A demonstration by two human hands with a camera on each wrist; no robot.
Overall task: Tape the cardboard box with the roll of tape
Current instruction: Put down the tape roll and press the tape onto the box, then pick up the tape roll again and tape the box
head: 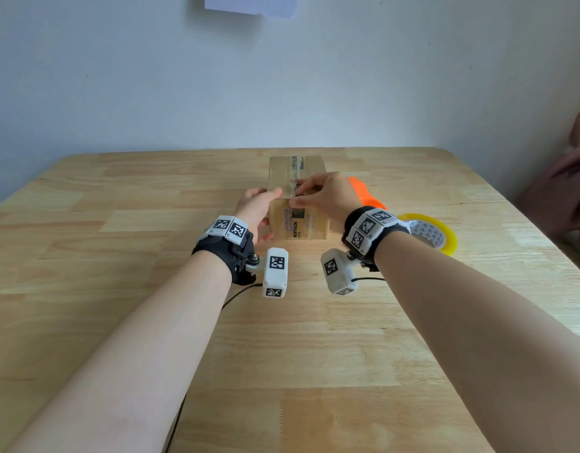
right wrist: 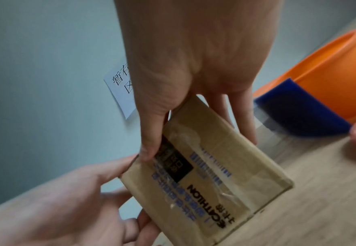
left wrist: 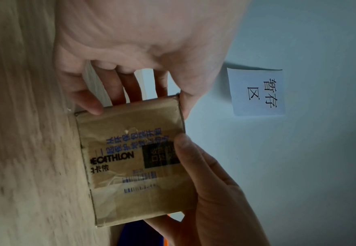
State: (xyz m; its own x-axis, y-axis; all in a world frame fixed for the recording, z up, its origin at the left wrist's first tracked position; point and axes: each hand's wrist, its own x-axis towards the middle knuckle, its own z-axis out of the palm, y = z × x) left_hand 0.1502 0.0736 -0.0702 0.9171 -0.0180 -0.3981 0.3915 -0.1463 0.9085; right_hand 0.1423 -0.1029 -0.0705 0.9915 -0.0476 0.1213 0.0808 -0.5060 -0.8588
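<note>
Box: brown taped cardboard box on light wooden table.
Left hand: clasps its left side.
Right hand: pinches its near top edge.
Tape: yellow-cored tape roll, lying rightward.

Head cam, high and set back, looks fwd/down across the wooden table at the cardboard box; L wrist cam, v. close and rolled sideways, looks past the left hand, R likewise past the right hand; all share the box's printed near face and, prob., the wall note.
</note>
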